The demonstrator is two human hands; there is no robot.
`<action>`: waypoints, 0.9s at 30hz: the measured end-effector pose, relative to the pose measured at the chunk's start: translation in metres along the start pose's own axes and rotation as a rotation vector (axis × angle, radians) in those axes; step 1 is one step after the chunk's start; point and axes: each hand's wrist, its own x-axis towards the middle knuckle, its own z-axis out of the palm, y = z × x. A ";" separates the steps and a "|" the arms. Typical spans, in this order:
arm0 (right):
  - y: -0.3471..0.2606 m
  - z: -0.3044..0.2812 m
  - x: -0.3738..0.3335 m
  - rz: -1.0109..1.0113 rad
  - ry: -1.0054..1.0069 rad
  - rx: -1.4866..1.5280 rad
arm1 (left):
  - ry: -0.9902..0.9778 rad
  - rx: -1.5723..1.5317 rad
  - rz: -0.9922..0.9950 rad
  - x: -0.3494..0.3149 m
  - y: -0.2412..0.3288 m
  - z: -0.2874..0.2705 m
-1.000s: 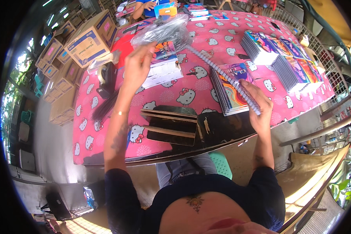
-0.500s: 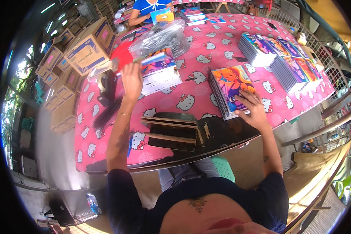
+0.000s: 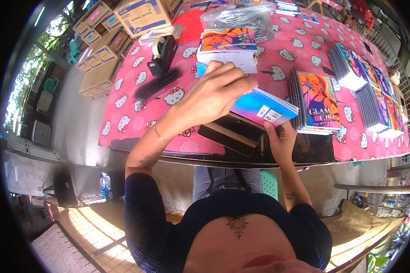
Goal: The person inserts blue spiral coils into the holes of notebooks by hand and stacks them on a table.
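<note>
My left hand grips the far left edge of a thin notebook with a blue and pink cover, its fingers bent over it. At the notebook's near right corner, my right hand holds on with the thumb on the cover and the other fingers partly hidden. The notebook is tilted above a black wooden stand with slats at the table's near edge. Beyond my left hand lies a pile of notebook pages and covers. A stack of spiral notebooks stands right of my right hand.
Black plastic spiral coils lie at left, beside a tape dispenser. A clear plastic bag sits at the back. More spiral notebook stacks stand at right. Cardboard boxes are piled beyond the pink table.
My left hand has come back from the far pile and now grips a notebook. My right hand has left the spiral notebook stack and holds the same notebook. The view has shifted.
</note>
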 end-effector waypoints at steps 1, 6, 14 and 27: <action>-0.001 0.001 0.001 -0.016 0.014 -0.022 | 0.001 0.002 0.010 0.001 0.001 -0.001; -0.002 -0.006 -0.003 -0.066 -0.159 -0.230 | -0.047 0.084 0.004 -0.011 0.009 0.016; 0.017 0.036 -0.016 0.145 -0.099 0.255 | 0.547 -0.329 -0.819 -0.121 0.011 0.072; 0.043 -0.008 0.038 0.052 -0.252 0.219 | -0.129 0.630 -0.834 -0.242 -0.157 0.063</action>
